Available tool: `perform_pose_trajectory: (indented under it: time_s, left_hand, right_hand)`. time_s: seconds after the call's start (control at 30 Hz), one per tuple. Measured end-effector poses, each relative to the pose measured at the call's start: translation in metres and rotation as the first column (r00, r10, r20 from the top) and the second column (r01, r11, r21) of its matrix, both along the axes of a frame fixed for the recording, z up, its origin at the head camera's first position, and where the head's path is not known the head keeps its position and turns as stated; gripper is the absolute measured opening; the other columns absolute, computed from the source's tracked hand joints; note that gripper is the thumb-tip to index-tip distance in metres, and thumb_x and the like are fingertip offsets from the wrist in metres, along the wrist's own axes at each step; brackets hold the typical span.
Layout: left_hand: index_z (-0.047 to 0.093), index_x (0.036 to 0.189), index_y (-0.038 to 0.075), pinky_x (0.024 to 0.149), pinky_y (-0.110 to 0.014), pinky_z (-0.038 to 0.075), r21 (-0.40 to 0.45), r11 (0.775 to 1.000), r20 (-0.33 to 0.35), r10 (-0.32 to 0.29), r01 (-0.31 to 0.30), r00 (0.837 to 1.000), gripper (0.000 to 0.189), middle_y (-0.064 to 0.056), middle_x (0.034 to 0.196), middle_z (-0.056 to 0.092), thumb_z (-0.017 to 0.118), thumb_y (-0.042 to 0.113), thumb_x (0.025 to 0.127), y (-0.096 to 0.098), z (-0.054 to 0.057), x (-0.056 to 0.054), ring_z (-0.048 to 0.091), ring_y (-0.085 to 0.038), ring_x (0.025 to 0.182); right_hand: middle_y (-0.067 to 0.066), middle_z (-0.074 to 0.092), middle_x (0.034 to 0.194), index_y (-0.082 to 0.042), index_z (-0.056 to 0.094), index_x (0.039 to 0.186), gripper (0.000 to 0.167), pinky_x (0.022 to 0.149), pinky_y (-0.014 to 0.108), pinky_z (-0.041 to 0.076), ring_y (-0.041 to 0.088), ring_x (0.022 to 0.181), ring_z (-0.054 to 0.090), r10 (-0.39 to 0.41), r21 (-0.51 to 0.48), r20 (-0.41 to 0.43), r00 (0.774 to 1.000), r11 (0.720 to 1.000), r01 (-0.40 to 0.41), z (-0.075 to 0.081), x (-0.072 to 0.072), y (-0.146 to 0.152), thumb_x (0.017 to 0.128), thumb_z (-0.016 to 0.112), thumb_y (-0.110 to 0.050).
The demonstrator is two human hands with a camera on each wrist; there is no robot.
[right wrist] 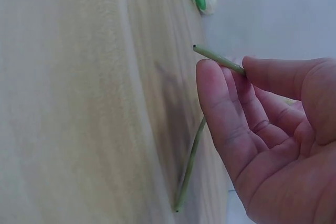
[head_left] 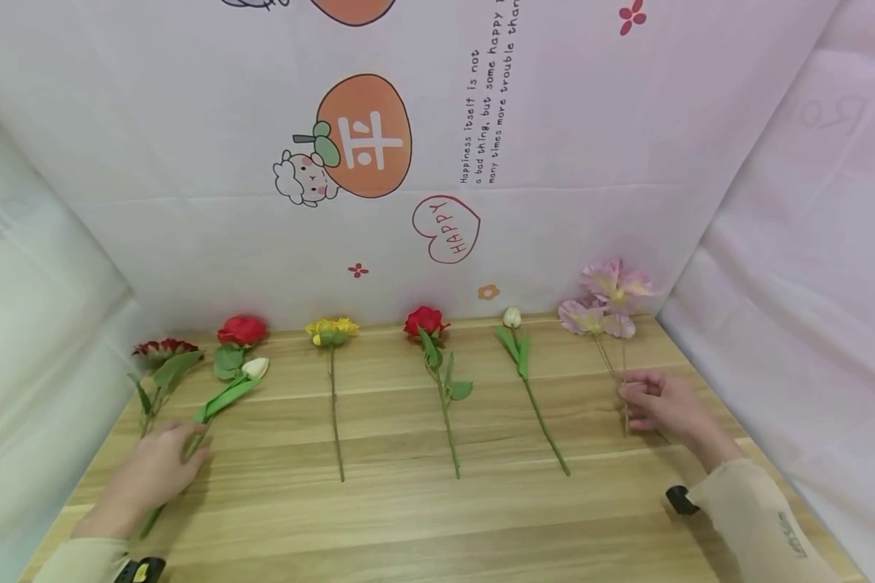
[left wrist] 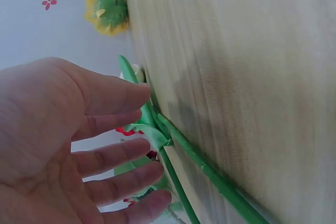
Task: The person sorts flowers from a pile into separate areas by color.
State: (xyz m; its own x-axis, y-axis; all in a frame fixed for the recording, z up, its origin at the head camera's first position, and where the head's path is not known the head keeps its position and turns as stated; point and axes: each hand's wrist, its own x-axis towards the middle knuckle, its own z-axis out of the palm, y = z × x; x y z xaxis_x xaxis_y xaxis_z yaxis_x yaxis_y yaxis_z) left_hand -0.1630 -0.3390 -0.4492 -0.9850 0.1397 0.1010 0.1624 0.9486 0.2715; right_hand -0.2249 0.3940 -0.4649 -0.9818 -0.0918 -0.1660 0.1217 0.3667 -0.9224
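Observation:
At the left, my left hand [head_left: 153,471] hovers by a white tulip [head_left: 255,368] with a green stem. Its fingers are spread and fairly straight, beside the stems [left wrist: 181,187] and not closed round them. A red rose [head_left: 242,330] and a dark red flower [head_left: 166,349] lie just beyond. At the right, my right hand [head_left: 663,410] pinches the thin stem [right wrist: 218,57] of a pale pink flower [head_left: 618,285] between thumb and fingertips. Another pale pink flower [head_left: 586,317] lies beside it, and a second stem [right wrist: 189,169] rests on the wood below the hand.
Between the hands, a yellow flower [head_left: 332,332], a red rose [head_left: 424,322] and a white tulip [head_left: 512,317] lie in a row on the wooden table [head_left: 401,526]. Their heads point to the printed white cloth [head_left: 262,259] at the back. Cloth walls stand on both sides.

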Motion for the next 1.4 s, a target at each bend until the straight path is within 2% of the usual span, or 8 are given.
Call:
perform_pose_trajectory:
  time_s: [0.3, 0.6, 1.07, 1.4]
  left_hand:
    - [0.064, 0.12, -0.01, 0.089, -0.072, 0.045, -0.007, 1.0, 0.008, 0.01, -0.01, 1.0, 0.039, -0.04, 0.121, 0.056, 0.075, 0.013, 0.09, -0.002, -0.003, 0.001, 0.054, -0.06, 0.109]
    - [0.064, 0.122, -0.009, 0.084, -0.073, 0.046, -0.056, 0.997, 0.066, 0.047, -0.043, 0.997, 0.042, -0.044, 0.118, 0.054, 0.073, 0.017, 0.091, -0.003, -0.004, 0.004, 0.053, -0.063, 0.105]
    - [0.067, 0.119, -0.005, 0.084, -0.073, 0.046, -0.031, 0.999, 0.032, 0.044, -0.043, 0.999, 0.037, -0.042, 0.119, 0.055, 0.075, 0.015, 0.09, -0.002, -0.008, 0.006, 0.053, -0.062, 0.108]
    - [0.066, 0.118, -0.006, 0.084, -0.072, 0.047, -0.004, 0.999, 0.034, 0.034, -0.034, 0.999, 0.032, -0.041, 0.119, 0.055, 0.072, 0.01, 0.091, -0.009, -0.008, 0.006, 0.054, -0.062, 0.107]
  right_hand:
    - [0.024, 0.058, 0.117, 0.011, 0.028, 0.151, 0.063, 0.077, 0.041, 0.062, 0.023, 0.085, 0.067, -0.004, -0.024, 0.035, 0.999, 1.0, 0.005, -0.005, 0.001, 0.002, 0.104, 0.061, -0.016]
    - [0.029, 0.055, 0.123, 0.01, 0.02, 0.152, 0.064, 0.076, 0.042, 0.063, 0.024, 0.083, 0.067, -0.022, -0.029, 0.05, 0.999, 0.999, 0.023, -0.005, 0.004, 0.001, 0.103, 0.058, -0.009]
    - [0.028, 0.057, 0.121, 0.011, 0.016, 0.153, 0.067, 0.072, 0.04, 0.063, 0.024, 0.081, 0.066, -0.029, -0.002, 0.032, 0.999, 1.0, 0.029, -0.014, 0.005, 0.007, 0.103, 0.058, -0.007]
    - [0.025, 0.059, 0.119, 0.01, 0.02, 0.153, 0.069, 0.073, 0.039, 0.063, 0.023, 0.08, 0.067, -0.042, 0.022, 0.034, 0.999, 0.999, 0.042, -0.014, 0.006, 0.008, 0.103, 0.061, -0.013]
